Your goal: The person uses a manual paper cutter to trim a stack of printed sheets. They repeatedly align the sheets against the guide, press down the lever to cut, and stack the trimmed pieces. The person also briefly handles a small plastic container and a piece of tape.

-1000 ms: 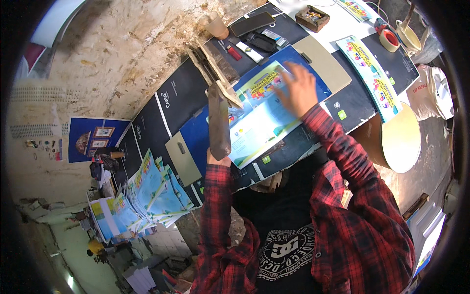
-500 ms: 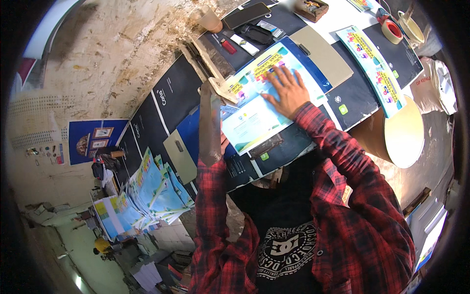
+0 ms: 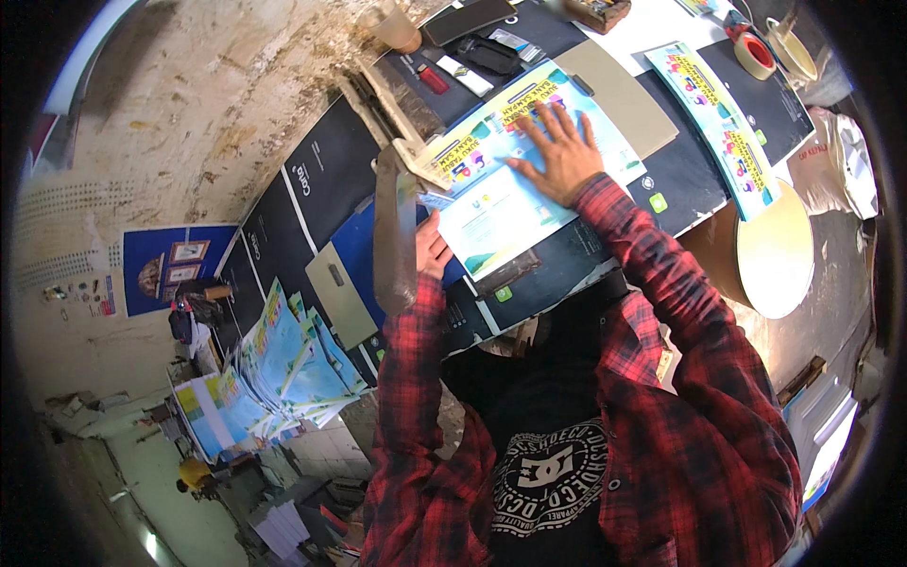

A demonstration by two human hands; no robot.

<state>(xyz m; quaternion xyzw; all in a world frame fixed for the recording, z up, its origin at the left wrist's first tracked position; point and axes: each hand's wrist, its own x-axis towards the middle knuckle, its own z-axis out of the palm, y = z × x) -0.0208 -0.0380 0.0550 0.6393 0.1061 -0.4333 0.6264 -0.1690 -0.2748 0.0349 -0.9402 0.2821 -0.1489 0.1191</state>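
My right hand (image 3: 564,159) lies flat with fingers spread on a colourful printed booklet cover sheet (image 3: 491,231), yellow and light blue with a whiter lower part. At the sheet's lower left edge is my left hand (image 3: 433,248), fingers stretched out, partly behind a long worn brown metal arm (image 3: 395,231). That arm belongs to what looks like a lever paper cutter, with a beige frame (image 3: 420,156) along the sheet's left end. A blue board (image 3: 364,248) and a beige one (image 3: 340,298) lie left of the arm.
More printed sheets (image 3: 713,128) lie on the right of the dark table covering (image 3: 321,170). Along the back are a cup (image 3: 389,26), a phone (image 3: 468,21), a red lighter (image 3: 433,79) and tape (image 3: 754,55). A fanned stack of prints (image 3: 288,364) stands left; a round drum (image 3: 775,250) stands right.
The sheet has shifted toward the right and now covers the blue surface seen beside it before. My left hand shows more fully beside the metal arm. My right hand stays flat on the sheet.
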